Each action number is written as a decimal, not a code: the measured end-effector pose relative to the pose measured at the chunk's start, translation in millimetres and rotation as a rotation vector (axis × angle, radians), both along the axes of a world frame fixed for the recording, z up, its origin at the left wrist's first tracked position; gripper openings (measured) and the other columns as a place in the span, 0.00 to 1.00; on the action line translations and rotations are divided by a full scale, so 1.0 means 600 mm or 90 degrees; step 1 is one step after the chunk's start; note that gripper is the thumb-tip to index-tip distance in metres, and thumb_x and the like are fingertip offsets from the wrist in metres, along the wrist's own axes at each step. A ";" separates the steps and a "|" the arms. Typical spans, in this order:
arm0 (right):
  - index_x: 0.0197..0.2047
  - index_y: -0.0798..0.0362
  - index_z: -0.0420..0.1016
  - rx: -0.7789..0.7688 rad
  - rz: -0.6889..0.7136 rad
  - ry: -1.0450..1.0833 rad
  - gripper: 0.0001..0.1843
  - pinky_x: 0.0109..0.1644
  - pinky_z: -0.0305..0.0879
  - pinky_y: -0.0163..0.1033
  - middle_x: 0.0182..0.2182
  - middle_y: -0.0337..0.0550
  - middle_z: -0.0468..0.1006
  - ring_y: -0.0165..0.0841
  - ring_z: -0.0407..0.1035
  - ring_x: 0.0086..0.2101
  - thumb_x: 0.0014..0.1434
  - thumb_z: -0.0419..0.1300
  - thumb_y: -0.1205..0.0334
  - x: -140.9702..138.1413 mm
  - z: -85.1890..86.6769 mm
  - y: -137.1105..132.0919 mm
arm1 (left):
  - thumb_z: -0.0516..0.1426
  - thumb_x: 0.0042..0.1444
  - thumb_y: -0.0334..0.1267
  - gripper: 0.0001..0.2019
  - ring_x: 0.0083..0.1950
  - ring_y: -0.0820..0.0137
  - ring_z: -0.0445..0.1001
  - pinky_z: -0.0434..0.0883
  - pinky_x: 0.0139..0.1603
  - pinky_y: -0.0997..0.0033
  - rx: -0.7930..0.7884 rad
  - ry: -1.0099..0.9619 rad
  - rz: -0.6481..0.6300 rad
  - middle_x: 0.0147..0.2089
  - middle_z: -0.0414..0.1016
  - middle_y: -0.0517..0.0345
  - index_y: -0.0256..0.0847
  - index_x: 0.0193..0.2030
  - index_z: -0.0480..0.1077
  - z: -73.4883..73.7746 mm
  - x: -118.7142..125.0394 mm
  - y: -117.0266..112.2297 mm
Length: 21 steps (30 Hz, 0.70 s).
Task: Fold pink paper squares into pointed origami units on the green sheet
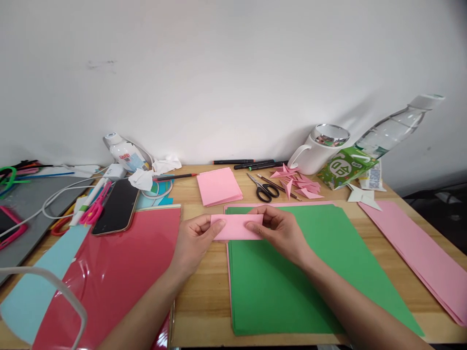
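Between my two hands is a small folded strip of pink paper (235, 227), held level above the edge of a stack of green paper (288, 287). My left hand (197, 238) pinches its left end, thumb on the front face. At the right end my right hand (279, 231) grips it the same way, with the fingers behind the paper. Just beyond lies a pile of pink paper squares (219, 186). Black-handled scissors (267, 190) rest to the right of that pile, beside several folded pink paper pieces (297, 182).
A white mug (315, 150), a green packet (345, 167) and a tilted clear bottle (396, 129) stand at the back right. Pink sheets (419, 257) lie far right. On the left are a phone (116, 206), pink scissors (95, 206), a red sheet (127, 277) and a white cable (69, 291).
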State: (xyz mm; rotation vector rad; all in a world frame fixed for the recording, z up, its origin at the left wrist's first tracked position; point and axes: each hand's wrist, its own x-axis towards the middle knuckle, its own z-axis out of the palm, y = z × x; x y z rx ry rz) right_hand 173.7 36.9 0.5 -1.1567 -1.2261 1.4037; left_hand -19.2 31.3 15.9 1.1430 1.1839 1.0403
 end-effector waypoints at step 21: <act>0.31 0.54 0.72 0.003 0.013 0.003 0.17 0.28 0.60 0.33 0.25 0.37 0.73 0.27 0.65 0.25 0.45 0.69 0.51 -0.001 -0.006 -0.001 | 0.61 0.52 0.43 0.12 0.31 0.74 0.71 0.65 0.30 0.80 0.020 0.001 0.004 0.29 0.78 0.60 0.40 0.39 0.79 -0.014 -0.006 0.003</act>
